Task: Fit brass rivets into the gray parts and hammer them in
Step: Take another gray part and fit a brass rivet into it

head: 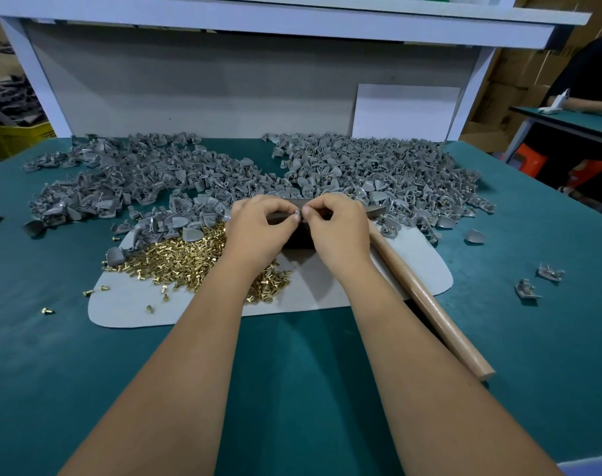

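1. Left hand [258, 225] and right hand [337, 228] pinched one small gray part [299, 212] between fingertips, above a dark block [298, 235].
2. Rivets [189, 259] lay at 9 o'clock of the hands.
3. Hammer [426, 304] rested at 4 o'clock on the counter [292, 372].

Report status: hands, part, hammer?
Left hand and right hand pinch one small gray part between fingertips, over the dark block. Hammer lies idle at right. Nothing blocking.
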The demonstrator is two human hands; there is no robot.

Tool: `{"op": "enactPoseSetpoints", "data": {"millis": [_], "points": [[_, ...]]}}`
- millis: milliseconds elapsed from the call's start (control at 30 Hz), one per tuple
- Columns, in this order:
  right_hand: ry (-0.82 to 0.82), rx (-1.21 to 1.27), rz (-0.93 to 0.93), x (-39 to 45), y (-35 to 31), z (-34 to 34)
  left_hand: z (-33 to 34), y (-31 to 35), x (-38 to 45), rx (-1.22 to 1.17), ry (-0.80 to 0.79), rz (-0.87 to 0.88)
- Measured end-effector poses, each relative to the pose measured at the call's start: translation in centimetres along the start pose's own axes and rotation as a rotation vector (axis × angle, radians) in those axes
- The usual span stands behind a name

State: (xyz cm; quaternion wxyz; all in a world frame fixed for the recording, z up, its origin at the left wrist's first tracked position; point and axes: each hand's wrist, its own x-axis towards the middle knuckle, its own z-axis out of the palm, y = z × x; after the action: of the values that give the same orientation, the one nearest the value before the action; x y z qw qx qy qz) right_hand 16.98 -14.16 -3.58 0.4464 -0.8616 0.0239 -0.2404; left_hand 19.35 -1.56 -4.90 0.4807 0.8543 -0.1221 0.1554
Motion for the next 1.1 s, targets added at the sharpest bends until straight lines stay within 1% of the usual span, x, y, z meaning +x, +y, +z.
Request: {"op": "enactPoseSetpoints", "data": {"millis": [167,400,567,767,967,1100], "points": [[0.019,-0.104,0.002,-0.1,-0.4,0.1,0.1,-0.1,0.1,0.001,0.004,0.004],[0.063,-0.299,-0.097,-0.2,-1.0,0.2,0.3,-0.5,0.3,-0.049,0.005,-0.012],[0.088,-0.343,-0.134,-0.5,-1.0,0.2,0.3,-0.2,0.2,-0.078,0.017,-0.011],[0.034,-0.231,-0.002,-0.2,-1.3,-0.2,0.2,-0.2,0.1,-0.126,0.008,-0.026],[0.003,-0.215,0.094,0.0,-1.7,-0.3,0.3,-0.4,0.2,-0.12,-0.002,-0.021],[-0.041,-0.172,0.142,0.3,-1.7,-0.4,0.2,-0.5,0.3,-0.076,-0.012,-0.009]]}}
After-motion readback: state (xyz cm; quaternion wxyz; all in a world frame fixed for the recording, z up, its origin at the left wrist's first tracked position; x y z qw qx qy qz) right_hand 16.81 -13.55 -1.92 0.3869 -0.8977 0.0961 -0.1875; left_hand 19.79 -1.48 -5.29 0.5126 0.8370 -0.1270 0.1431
